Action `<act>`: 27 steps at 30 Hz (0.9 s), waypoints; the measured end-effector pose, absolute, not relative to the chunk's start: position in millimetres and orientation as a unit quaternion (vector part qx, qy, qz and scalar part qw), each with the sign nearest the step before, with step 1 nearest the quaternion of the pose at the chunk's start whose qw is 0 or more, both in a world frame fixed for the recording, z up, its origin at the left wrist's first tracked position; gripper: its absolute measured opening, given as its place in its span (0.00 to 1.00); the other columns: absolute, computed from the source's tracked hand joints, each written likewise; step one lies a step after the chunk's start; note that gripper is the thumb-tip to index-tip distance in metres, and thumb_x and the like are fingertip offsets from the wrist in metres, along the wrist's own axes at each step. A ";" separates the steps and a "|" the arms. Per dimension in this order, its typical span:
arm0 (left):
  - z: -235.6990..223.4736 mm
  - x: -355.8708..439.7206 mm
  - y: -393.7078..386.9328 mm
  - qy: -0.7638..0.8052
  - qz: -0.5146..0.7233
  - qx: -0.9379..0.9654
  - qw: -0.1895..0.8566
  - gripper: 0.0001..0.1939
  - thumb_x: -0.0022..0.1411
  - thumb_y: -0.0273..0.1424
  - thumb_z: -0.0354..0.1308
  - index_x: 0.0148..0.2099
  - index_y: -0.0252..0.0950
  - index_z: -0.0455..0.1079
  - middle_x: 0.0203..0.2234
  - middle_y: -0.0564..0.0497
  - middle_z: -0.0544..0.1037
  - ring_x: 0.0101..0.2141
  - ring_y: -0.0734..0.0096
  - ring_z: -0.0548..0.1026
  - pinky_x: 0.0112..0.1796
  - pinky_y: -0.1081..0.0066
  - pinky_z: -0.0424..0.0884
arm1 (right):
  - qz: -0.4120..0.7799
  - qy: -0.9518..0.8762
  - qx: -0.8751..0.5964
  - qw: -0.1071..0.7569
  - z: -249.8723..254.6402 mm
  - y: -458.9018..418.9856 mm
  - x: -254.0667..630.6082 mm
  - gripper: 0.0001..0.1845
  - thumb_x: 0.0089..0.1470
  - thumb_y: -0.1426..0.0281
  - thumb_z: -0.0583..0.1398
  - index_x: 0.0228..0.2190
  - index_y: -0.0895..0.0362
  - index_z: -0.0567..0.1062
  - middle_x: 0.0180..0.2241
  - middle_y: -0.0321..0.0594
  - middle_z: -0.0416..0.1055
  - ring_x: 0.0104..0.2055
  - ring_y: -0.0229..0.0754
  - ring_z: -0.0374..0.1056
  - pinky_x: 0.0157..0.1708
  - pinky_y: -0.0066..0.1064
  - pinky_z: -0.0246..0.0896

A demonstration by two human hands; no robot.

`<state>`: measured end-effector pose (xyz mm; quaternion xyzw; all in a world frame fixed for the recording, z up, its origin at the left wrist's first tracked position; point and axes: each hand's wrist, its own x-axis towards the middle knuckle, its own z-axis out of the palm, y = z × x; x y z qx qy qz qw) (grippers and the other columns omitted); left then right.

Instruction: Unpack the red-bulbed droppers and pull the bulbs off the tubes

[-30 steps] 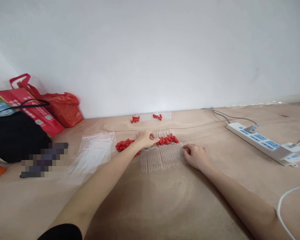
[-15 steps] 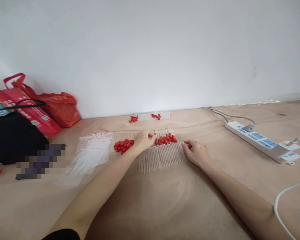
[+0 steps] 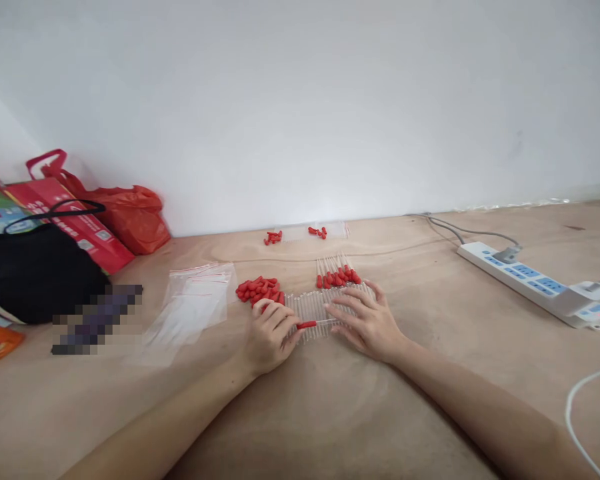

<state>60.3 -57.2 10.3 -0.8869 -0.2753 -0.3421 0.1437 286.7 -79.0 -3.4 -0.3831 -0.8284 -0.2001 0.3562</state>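
Observation:
My left hand (image 3: 273, 335) is closed, pinching a red rubber bulb (image 3: 307, 325) between thumb and fingers. My right hand (image 3: 373, 320) grips a thin glass dropper tube (image 3: 327, 322), held level, whose left end meets the bulb. Beneath both hands lies a row of clear glass tubes (image 3: 305, 305), side by side. Just beyond them, several droppers with red bulbs fitted (image 3: 337, 277) lie with their tubes pointing away from me. A pile of loose red bulbs (image 3: 259, 291) sits behind my left hand.
Clear zip bags (image 3: 195, 300) lie to the left. Further left are a black bag (image 3: 45, 273) and a red plastic bag (image 3: 135, 217). More red bulbs (image 3: 273, 237) lie near the wall. At right stands a white power strip (image 3: 530, 280) with a cable (image 3: 575, 407).
My left hand has come back toward me from the far droppers, now with a bulb. My right hand has moved left over the tubes and taken one. Bulb and tube now meet.

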 end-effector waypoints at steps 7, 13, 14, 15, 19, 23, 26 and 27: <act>8.2 63.3 -56.8 -0.264 -0.357 -0.885 0.142 0.06 0.55 0.31 0.54 0.35 0.36 0.69 0.30 0.49 0.75 0.34 0.67 0.68 0.42 0.61 0.60 | -0.210 -0.831 -0.350 0.379 -11.1 -76.1 276.6 0.09 0.53 0.69 0.54 0.35 0.54 0.72 0.20 0.31 0.67 0.30 0.35 0.60 0.49 0.42 0.41; 2.9 65.7 -54.9 -0.226 -0.348 -0.903 0.111 0.07 0.59 0.29 0.50 0.35 0.39 0.69 0.34 0.52 0.76 0.42 0.69 0.69 0.48 0.61 0.57 | -0.193 -0.840 -0.341 0.375 -9.3 -82.7 273.2 0.09 0.53 0.69 0.53 0.30 0.54 0.73 0.19 0.31 0.65 0.28 0.33 0.58 0.47 0.39 0.42; 2.5 65.3 -55.5 -0.228 -0.346 -0.904 0.105 0.07 0.59 0.28 0.50 0.33 0.39 0.69 0.31 0.54 0.77 0.41 0.70 0.70 0.49 0.61 0.57 | -0.191 -0.843 -0.339 0.371 -8.7 -84.1 273.3 0.09 0.53 0.69 0.52 0.30 0.54 0.73 0.18 0.30 0.65 0.28 0.33 0.58 0.47 0.38 0.42; 2.5 64.7 -56.4 -0.231 -0.341 -0.906 0.100 0.07 0.59 0.28 0.50 0.32 0.39 0.69 0.29 0.55 0.77 0.40 0.71 0.70 0.49 0.62 0.56 | -0.190 -0.846 -0.338 0.366 -8.2 -85.4 273.6 0.09 0.53 0.69 0.52 0.29 0.54 0.72 0.18 0.30 0.65 0.27 0.33 0.58 0.47 0.38 0.41; 4.1 62.7 -60.7 -0.236 -0.323 -0.912 0.093 0.10 0.60 0.28 0.48 0.30 0.39 0.69 0.26 0.55 0.76 0.39 0.71 0.72 0.50 0.61 0.55 | -0.192 -0.850 -0.339 0.355 -7.3 -88.9 274.7 0.10 0.54 0.69 0.52 0.27 0.53 0.72 0.17 0.28 0.65 0.27 0.32 0.58 0.47 0.37 0.40; 6.1 63.1 -62.9 -0.209 -0.326 -0.916 0.102 0.08 0.59 0.26 0.48 0.31 0.38 0.68 0.26 0.54 0.75 0.37 0.71 0.72 0.49 0.61 0.57 | -0.187 -0.850 -0.338 0.358 -6.3 -91.1 273.8 0.10 0.54 0.68 0.51 0.27 0.52 0.72 0.17 0.28 0.64 0.27 0.32 0.57 0.47 0.37 0.39; 6.7 60.9 -61.6 -0.182 -0.330 -0.920 0.107 0.08 0.58 0.23 0.48 0.32 0.37 0.67 0.27 0.53 0.75 0.36 0.72 0.71 0.46 0.64 0.61 | -0.188 -0.849 -0.329 0.367 -3.9 -91.6 278.5 0.10 0.54 0.68 0.51 0.27 0.52 0.72 0.16 0.28 0.64 0.27 0.33 0.57 0.47 0.37 0.39; 6.6 58.9 -60.7 -0.184 -0.333 -0.919 0.106 0.08 0.58 0.22 0.47 0.32 0.37 0.66 0.26 0.52 0.74 0.36 0.71 0.71 0.44 0.64 0.63 | -0.189 -0.848 -0.327 0.372 -2.8 -91.2 282.0 0.10 0.54 0.69 0.51 0.27 0.52 0.72 0.16 0.28 0.64 0.27 0.33 0.57 0.47 0.37 0.40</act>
